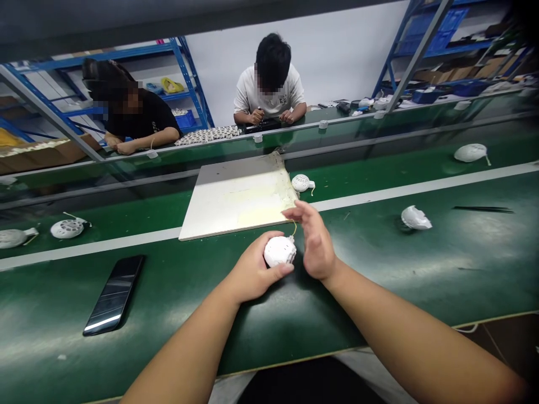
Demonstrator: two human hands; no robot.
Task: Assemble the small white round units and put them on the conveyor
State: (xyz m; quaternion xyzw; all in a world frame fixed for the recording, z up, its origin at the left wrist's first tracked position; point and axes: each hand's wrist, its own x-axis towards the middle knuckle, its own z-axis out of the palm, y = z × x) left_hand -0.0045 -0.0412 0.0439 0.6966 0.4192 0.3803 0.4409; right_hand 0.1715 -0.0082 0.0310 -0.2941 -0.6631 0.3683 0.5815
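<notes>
**Left hand** [252, 269]: curled around a white round plastic housing [278, 251], thumb across its front; the palm hides the housing's underside. A thin yellow wire [293, 228] rises from its top.

**Right hand** [318, 241]: spread, fingers raised, just beside the housing and apparently not touching it.

**Counter** [425, 269]: green-topped, a white stripe along it, its near edge running under both forearms.

**Items on the counter:**
- Cream board [238, 196], its near right corner just beyond the hands; its far corner meets a rail, where the contact is hard to make out.
- Black smartphone [113, 294], face up, near the near edge, left of the left hand and well apart from it.
- Second housing with a perforated face [303, 182], just beside the board's right edge.
- Third housing [67, 228], well left of the board.
- Fourth white piece [14, 238], cut off by the left frame edge; its form is hard to make out.
- White shell half [416, 217], well right of the right hand, with green surface between.
- Thin dark strip [483, 209], too thin to identify.
</notes>
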